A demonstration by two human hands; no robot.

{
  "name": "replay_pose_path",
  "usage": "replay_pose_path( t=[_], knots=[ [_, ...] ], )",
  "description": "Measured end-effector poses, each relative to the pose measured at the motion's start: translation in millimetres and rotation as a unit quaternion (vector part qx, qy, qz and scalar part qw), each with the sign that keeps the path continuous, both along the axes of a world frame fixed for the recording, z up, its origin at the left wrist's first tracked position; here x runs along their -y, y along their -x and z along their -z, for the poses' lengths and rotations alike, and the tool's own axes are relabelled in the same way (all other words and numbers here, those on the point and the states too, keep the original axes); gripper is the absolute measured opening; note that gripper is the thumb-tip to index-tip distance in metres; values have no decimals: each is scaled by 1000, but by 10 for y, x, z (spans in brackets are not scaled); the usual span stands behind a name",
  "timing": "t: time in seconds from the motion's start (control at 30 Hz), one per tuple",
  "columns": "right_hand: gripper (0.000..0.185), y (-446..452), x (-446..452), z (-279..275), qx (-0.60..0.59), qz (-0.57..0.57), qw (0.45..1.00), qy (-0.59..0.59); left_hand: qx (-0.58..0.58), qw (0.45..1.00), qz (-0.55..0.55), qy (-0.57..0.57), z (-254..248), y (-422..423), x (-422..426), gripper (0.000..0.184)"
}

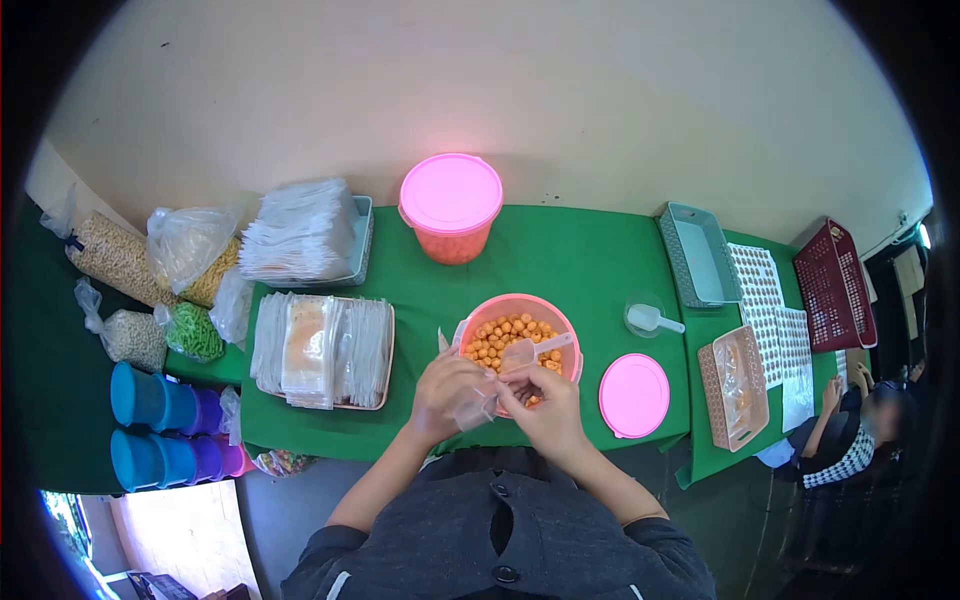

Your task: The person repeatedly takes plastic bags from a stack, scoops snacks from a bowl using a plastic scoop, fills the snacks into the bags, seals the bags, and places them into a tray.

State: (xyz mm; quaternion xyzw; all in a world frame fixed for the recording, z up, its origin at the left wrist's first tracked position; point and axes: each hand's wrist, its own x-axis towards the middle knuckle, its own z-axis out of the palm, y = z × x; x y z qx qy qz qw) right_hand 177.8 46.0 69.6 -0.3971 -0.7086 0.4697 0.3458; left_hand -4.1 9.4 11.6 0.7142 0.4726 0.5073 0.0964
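Note:
Over the near rim of a pink bucket (573,330) filled with round orange snack balls (490,345), both my hands are at a small clear plastic bag (474,405). My left hand (442,395) grips the bag from the left, its fingers partly hidden behind the plastic. With thumb and forefinger pinched, my right hand (545,405) has hold of the bag's right edge. A clear scoop (540,348) rests on the snack balls just beyond my fingers. To the right, a pink lid (634,395) lies flat on the green cloth.
A lidded pink tub (452,205) stands behind. At left are trays of flat packets (365,350) and bags of snacks (120,260). Right of the bucket sit another scoop in a cup (652,319), baskets (705,255) and sticker sheets (757,300). A co-worker (840,430) is at far right.

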Motion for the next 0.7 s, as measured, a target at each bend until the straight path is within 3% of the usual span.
replay_pose_path(
  t=[0.03, 0.07, 0.1, 0.13, 0.17, 0.2, 0.23, 0.3, 0.37, 0.43, 0.53, 0.63, 0.67, 0.7],
  knots=[
    [21, -3, -45, 15, -53, -38, 994, 85, 79, 997, 9, 18, 24, 28, 1, 35],
    [21, 25, -111, 28, -53, -42, 994, 85, 157, 987, 18, 36, 35, 51, 4, 42],
    [22, 59, -194, 45, -126, 1, 987, 102, 157, 987, 15, 35, 21, 61, 15, 42],
    [26, 76, -253, 83, -198, 45, 972, 118, 328, 941, 55, 58, -4, 66, 27, 39],
    [26, 48, -312, 186, -198, 45, 972, 118, 487, 865, 95, 79, -20, 72, 30, 37],
    [29, -8, -391, 332, -102, -30, 973, 203, 546, 824, 130, 71, -22, 102, 21, 40],
    [31, -29, -452, 432, -4, -104, 954, 282, 546, 825, 132, 70, -59, 99, 12, 40],
    [31, 33, -294, 543, -6, -150, 928, 341, 643, 753, 137, 43, -158, 95, 19, 40],
    [32, 102, -101, 546, -193, -183, 851, 453, 659, 740, 131, 36, -228, 112, 33, 41],
    [35, 89, -62, 628, -208, -202, 838, 462, 676, 726, 123, 28, -244, 103, 74, 42],
    [38, 83, 34, 615, -254, -138, 764, 577, 661, 739, 116, 58, -239, 101, 88, 44],
    [44, 29, 27, 540, -304, -112, 760, 563, 687, 710, 139, 71, -197, 164, 71, 51],
    [48, -123, -78, 891, -314, -164, 805, 475, 723, 658, 204, 40, -223, 231, 70, 53],
    [48, -207, -208, 821, -166, -124, 922, 328, 754, 601, 266, 7, -236, 290, 78, 56]
  ],
)
